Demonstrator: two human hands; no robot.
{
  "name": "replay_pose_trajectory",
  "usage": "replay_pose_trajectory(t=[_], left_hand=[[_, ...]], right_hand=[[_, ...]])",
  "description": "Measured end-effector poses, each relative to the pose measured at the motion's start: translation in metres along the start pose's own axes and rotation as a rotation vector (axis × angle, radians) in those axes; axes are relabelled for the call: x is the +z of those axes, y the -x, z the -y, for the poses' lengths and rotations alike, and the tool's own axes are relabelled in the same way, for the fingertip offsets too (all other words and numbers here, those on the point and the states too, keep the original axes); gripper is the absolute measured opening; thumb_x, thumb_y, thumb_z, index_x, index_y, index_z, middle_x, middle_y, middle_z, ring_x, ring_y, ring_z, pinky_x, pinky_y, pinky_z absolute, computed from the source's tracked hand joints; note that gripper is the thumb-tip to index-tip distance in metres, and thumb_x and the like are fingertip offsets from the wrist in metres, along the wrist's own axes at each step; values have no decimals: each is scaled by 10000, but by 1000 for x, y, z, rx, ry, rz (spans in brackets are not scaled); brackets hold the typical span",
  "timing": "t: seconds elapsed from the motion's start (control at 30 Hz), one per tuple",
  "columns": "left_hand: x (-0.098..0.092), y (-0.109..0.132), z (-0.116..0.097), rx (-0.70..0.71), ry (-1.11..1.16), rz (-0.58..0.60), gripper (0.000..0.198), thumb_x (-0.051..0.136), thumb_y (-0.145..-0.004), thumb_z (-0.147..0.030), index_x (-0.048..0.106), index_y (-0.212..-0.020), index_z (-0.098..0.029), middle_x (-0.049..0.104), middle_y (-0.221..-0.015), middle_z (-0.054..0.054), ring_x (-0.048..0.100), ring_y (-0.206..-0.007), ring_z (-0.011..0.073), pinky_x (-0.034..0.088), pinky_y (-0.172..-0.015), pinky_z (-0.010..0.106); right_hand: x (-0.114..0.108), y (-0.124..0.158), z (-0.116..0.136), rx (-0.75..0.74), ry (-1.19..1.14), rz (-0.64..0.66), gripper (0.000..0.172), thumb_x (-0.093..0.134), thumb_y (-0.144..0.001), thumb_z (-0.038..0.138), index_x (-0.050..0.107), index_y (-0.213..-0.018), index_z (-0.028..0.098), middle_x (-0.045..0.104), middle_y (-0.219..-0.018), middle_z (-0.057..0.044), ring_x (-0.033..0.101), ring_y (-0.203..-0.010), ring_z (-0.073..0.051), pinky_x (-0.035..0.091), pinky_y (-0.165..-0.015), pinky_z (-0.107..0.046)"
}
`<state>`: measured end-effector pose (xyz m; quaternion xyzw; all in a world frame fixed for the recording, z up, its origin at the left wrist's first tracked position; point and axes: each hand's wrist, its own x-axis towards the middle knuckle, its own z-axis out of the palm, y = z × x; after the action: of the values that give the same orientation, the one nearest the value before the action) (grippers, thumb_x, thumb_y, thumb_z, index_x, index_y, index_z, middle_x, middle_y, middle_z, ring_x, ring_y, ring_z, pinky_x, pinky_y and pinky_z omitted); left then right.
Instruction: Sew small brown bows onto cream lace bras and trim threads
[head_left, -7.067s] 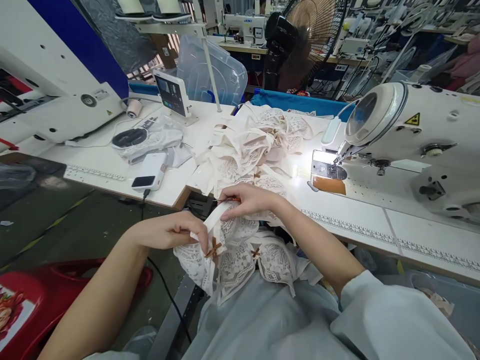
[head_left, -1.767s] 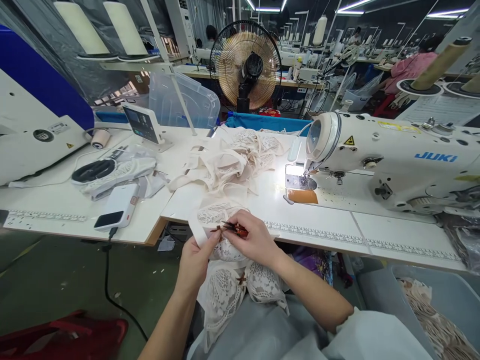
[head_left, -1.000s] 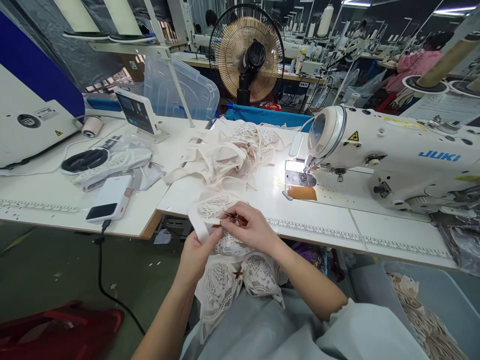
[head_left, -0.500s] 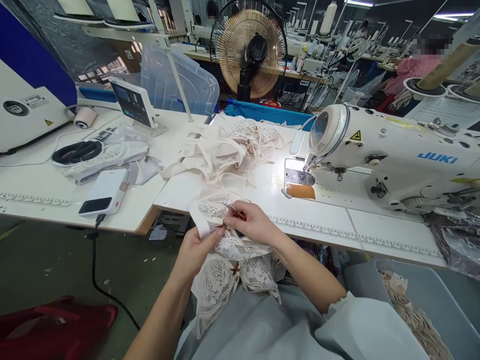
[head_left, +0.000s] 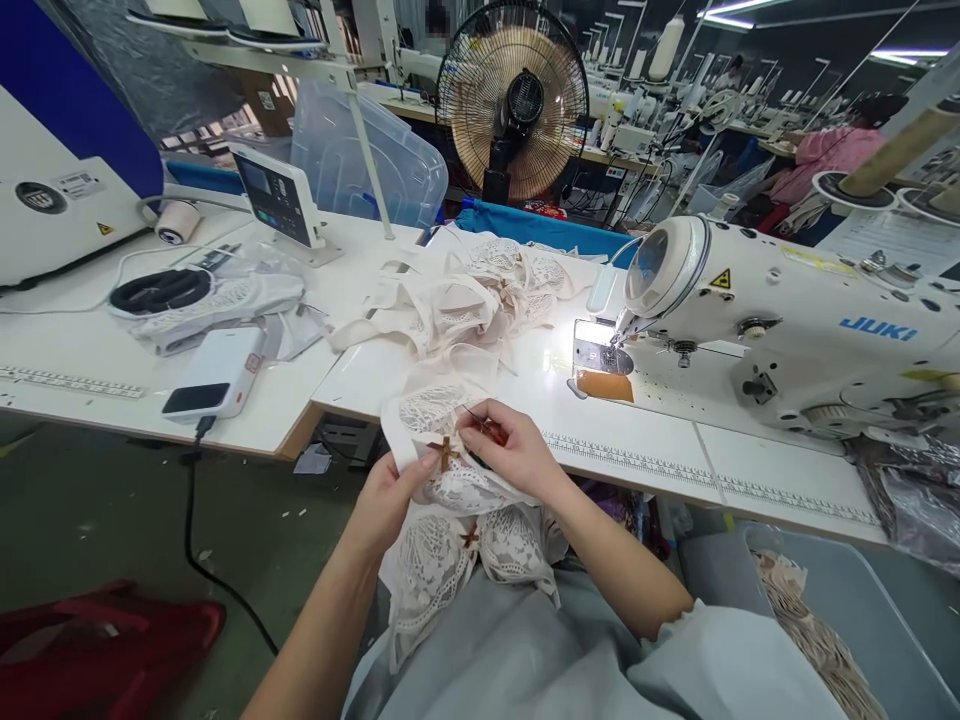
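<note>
My left hand pinches the edge of a white lace bra at the table's front edge, its thumb beside a small brown bow. My right hand is closed around a small tool with reddish handles, just right of the bow; its thin tip points up and left. Below, another lace bra with a brown bow hangs over my lap. Beyond my hands a pile of cream bras and straps lies on the white table.
A sewing machine with its lamp lit stands at the right. To the left are a white power bank, bagged lace and a control screen. A fan stands behind. A grey bin is at lower right. Farther back sits a person in pink.
The brown bow at my left thumb now shows fully. My right hand has shifted slightly right, away from my left fingers, and the tool is more hidden in it. The view has moved slightly.
</note>
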<state>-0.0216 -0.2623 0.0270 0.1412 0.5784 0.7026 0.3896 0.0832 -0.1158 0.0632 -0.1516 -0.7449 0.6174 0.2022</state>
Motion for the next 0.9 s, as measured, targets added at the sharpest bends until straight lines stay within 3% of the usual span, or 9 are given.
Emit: replay_pose_trajectory(t=[0.37, 0.53, 0.9], left_hand=[[3, 1, -1, 9, 52, -27, 611, 911, -501, -585, 783, -920, -158, 781, -869, 101, 716, -875, 283, 568, -857, 396], [0, 0, 4, 24, -2, -23, 563, 891, -549, -600, 790, -873, -151, 773, -829, 107, 702, -831, 268, 570, -768, 357], [-4, 4, 7, 32, 8, -14, 511, 884, -584, -569, 795, -890, -170, 774, -828, 85, 703, -846, 258, 565, -789, 343]], right_hand=[[1, 17, 2, -146, 286, 33, 135, 612, -871, 302, 634, -962, 205, 650, -917, -17, 600, -840, -151, 447, -747, -270], [2, 20, 0, -165, 287, 54, 111, 609, -891, 294, 648, -936, 200, 654, -909, -23, 602, -842, -155, 447, -753, -279], [0, 20, -3, -122, 240, 65, 62, 648, -858, 261, 652, -885, 205, 657, -867, 1, 593, -796, -138, 438, -736, -260]])
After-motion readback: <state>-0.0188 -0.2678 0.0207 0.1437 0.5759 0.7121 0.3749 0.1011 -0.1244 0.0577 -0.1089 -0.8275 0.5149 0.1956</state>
